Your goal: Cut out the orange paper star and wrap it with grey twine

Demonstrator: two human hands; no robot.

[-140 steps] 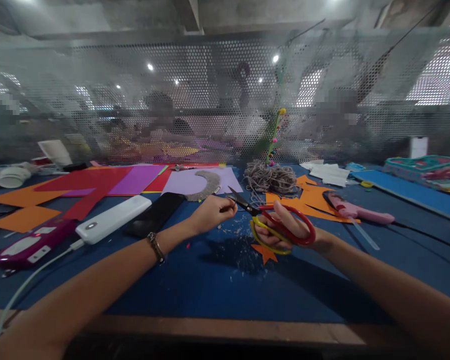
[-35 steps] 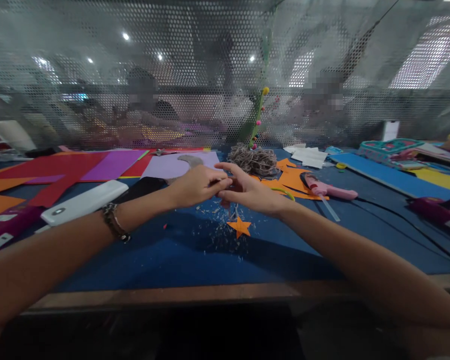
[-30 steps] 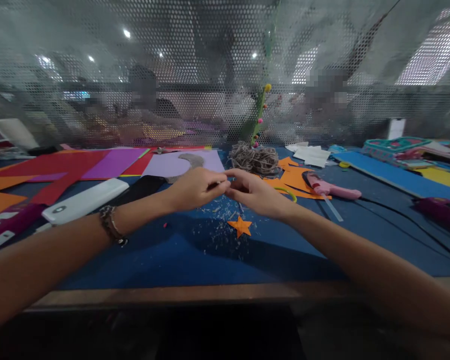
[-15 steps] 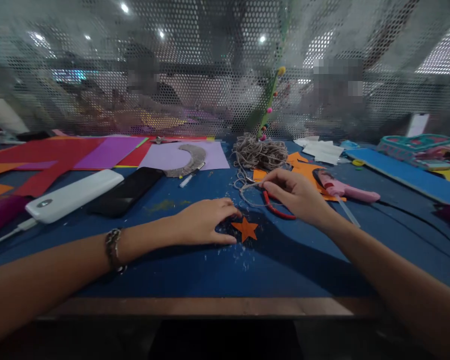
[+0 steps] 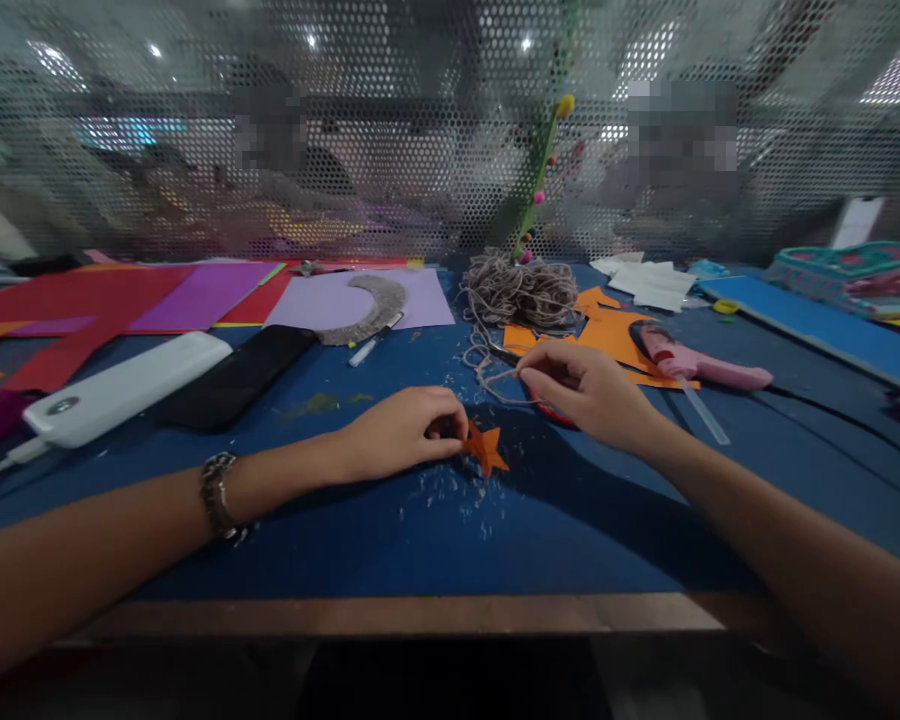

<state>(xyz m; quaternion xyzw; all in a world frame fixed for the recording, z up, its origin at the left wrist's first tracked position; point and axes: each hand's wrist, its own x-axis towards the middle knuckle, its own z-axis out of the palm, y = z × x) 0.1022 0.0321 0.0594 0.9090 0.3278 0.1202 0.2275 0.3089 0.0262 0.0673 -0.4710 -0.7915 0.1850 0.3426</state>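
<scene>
Between the thumb and fingers of my left hand (image 5: pixel 401 437), an orange star (image 5: pixel 487 450) is pinched by one of its points, slightly tilted just over the blue tabletop. My right hand (image 5: pixel 596 390) is closed in a pinch on a thin grey-brown yarn (image 5: pixel 501 395), whose loops run back to a tangled yarn heap (image 5: pixel 521 290). Partly hidden beneath the right hand are scissors with a red handle (image 5: pixel 555 414). Small pale shreds lie around the star. A grey yarn-covered crescent (image 5: pixel 379 305) rests on a lilac sheet beyond my left hand.
To the right lie cut orange sheets (image 5: pixel 607 335) and a pink glue gun (image 5: pixel 720 370) with its cord. A white device (image 5: pixel 131 385) and a black phone-like slab (image 5: pixel 244 375) sit at left. Behind stands a perforated screen (image 5: pixel 420 140); a teal basket (image 5: pixel 832 268) is far right.
My left hand has closed on the orange star, which was lying flat, and tipped it up from the table. My right hand keeps its pinch on the yarn. The view has shifted slightly.
</scene>
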